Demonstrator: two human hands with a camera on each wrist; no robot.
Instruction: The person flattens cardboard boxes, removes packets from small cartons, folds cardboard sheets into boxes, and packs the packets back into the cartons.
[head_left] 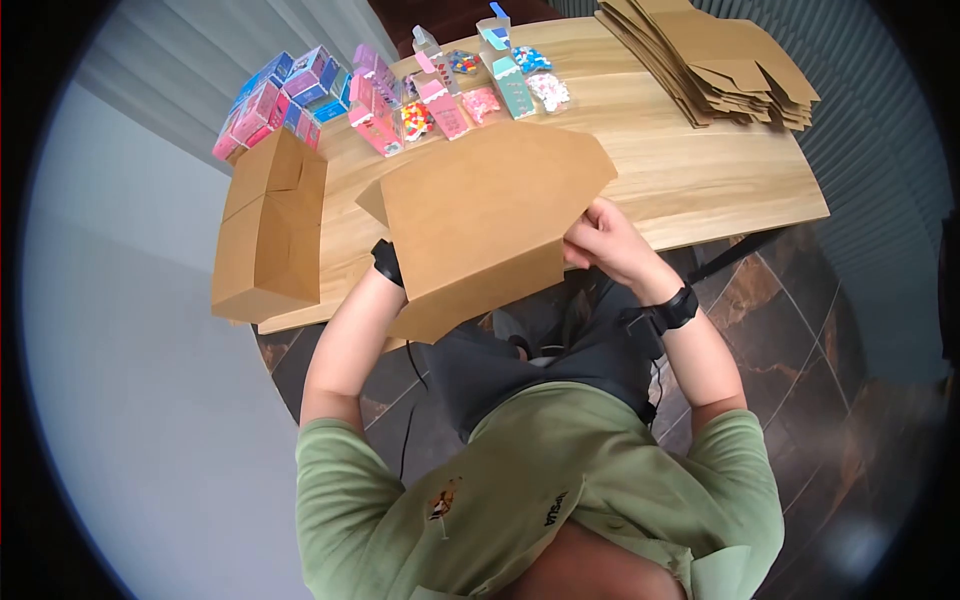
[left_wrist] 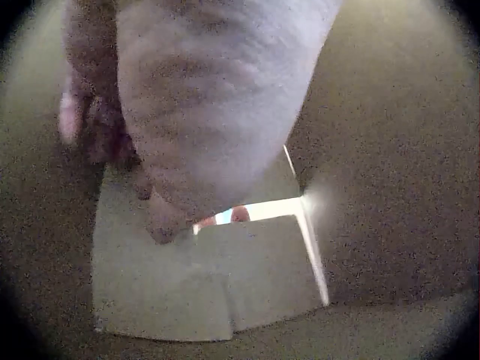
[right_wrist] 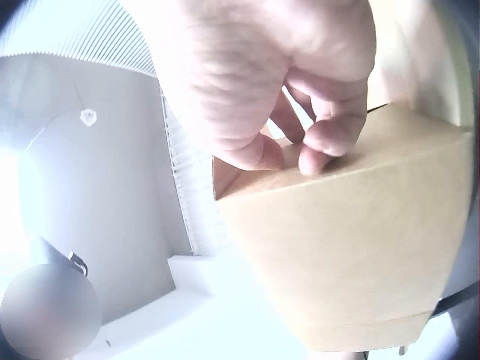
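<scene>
A large brown cardboard box (head_left: 480, 210) is held tilted over the table's front edge. My left hand is inside it, hidden in the head view beyond the black wristband. In the left wrist view that hand (left_wrist: 202, 97) reaches over the inner flaps (left_wrist: 157, 285), its thumb touching them beside a bright gap; its other fingers are dim. At the box's right end my right hand (head_left: 615, 245) has bent fingers. The right wrist view shows this hand (right_wrist: 277, 82) with fingertips (right_wrist: 315, 159) at the folded end of the box (right_wrist: 337, 240).
Another brown box (head_left: 265, 240) stands at the table's left edge. Pink and blue boxes (head_left: 265, 115) are piled behind it. Several small open cartons (head_left: 440, 105) and packets of coloured pieces (head_left: 480, 103) stand at the back. Flattened brown boxes (head_left: 720, 60) lie stacked at back right.
</scene>
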